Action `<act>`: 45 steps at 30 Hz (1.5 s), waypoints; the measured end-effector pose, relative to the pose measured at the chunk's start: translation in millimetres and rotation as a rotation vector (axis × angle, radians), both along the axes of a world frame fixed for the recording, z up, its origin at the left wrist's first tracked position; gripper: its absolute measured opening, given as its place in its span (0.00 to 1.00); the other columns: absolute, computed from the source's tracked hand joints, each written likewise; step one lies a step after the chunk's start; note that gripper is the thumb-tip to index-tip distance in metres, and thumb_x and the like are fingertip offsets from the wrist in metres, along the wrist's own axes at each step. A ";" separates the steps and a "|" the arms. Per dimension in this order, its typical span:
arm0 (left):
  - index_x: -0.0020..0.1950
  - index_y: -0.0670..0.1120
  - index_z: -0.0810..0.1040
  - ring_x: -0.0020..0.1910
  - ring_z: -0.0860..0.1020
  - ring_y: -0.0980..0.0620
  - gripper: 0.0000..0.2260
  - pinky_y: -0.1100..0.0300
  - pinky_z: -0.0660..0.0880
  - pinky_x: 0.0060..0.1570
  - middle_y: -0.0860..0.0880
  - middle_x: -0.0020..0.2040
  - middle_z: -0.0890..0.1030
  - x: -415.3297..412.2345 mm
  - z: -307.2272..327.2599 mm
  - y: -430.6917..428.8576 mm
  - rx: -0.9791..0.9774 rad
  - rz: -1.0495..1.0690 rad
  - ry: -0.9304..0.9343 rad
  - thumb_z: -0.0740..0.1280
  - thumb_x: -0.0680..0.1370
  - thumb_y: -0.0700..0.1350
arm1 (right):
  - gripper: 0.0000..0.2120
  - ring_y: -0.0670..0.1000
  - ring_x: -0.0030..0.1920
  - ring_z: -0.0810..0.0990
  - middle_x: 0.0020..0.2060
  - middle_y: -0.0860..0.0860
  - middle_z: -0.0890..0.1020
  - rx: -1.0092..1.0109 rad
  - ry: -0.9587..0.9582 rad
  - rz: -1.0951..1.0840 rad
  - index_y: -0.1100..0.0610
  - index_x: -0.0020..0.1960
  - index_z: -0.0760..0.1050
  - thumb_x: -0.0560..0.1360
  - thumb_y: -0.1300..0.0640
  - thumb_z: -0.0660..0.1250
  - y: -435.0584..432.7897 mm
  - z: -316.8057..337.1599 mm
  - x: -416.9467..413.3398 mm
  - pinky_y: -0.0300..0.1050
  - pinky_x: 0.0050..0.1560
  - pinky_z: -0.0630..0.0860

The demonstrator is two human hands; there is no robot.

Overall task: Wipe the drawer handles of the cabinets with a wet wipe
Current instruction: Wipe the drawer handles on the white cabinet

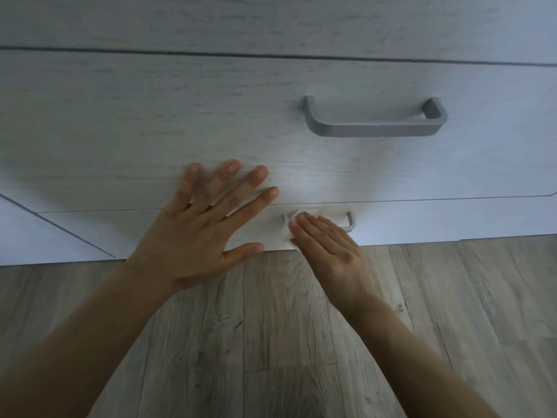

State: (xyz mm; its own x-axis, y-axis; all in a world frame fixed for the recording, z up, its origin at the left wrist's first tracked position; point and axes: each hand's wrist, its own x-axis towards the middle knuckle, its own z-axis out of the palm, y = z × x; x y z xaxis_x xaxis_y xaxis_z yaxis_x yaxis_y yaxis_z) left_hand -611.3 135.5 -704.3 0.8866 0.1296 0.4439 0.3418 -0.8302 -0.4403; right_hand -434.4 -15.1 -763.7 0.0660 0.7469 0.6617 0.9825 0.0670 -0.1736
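Observation:
A white wet wipe (pixel 293 225) is bunched over the left end of the pale lower drawer handle (pixel 349 222). My right hand (pixel 331 248) holds the wipe there, with its fingers laid over the wipe and the thumb hidden underneath. My left hand (pixel 199 230) lies flat with spread fingers on the whitewashed drawer front (pixel 135 131), to the left of that handle. A larger grey bar handle (pixel 373 129) sits on the drawer above, untouched.
The cabinet fronts fill the upper half of the view, with a seam (pixel 271 55) to another drawer above. Grey wood-look flooring (pixel 271 342) runs below the cabinet's bottom edge. An angled panel edge (pixel 69 230) shows at lower left.

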 end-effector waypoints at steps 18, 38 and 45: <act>0.77 0.50 0.55 0.75 0.40 0.48 0.30 0.47 0.38 0.72 0.50 0.77 0.42 -2.3 2.0 0.8 -0.011 -0.005 0.006 0.50 0.79 0.64 | 0.11 0.53 0.59 0.78 0.56 0.57 0.81 0.010 0.011 -0.063 0.63 0.56 0.79 0.75 0.62 0.66 -13.3 3.0 11.9 0.50 0.62 0.74; 0.77 0.50 0.55 0.75 0.37 0.50 0.31 0.48 0.35 0.72 0.50 0.76 0.45 -2.4 3.4 1.8 -0.018 -0.013 0.002 0.50 0.79 0.65 | 0.12 0.50 0.47 0.81 0.46 0.54 0.85 0.013 0.163 -0.078 0.62 0.49 0.82 0.74 0.54 0.66 5.9 17.8 -5.7 0.43 0.49 0.78; 0.77 0.50 0.55 0.75 0.37 0.49 0.31 0.48 0.34 0.71 0.50 0.76 0.43 0.1 1.3 1.0 -0.019 0.004 -0.003 0.50 0.79 0.65 | 0.11 0.50 0.43 0.79 0.38 0.54 0.84 0.048 0.165 -0.099 0.63 0.42 0.81 0.73 0.54 0.68 18.7 15.0 -12.3 0.40 0.46 0.73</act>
State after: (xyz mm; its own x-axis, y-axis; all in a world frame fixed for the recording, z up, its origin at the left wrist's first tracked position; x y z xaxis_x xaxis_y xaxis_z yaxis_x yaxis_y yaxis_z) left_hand -611.1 136.5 -703.0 0.8848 0.1422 0.4438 0.3468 -0.8370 -0.4232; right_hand -446.8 3.5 -748.7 0.2475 0.6991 0.6708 0.9434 -0.0160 -0.3314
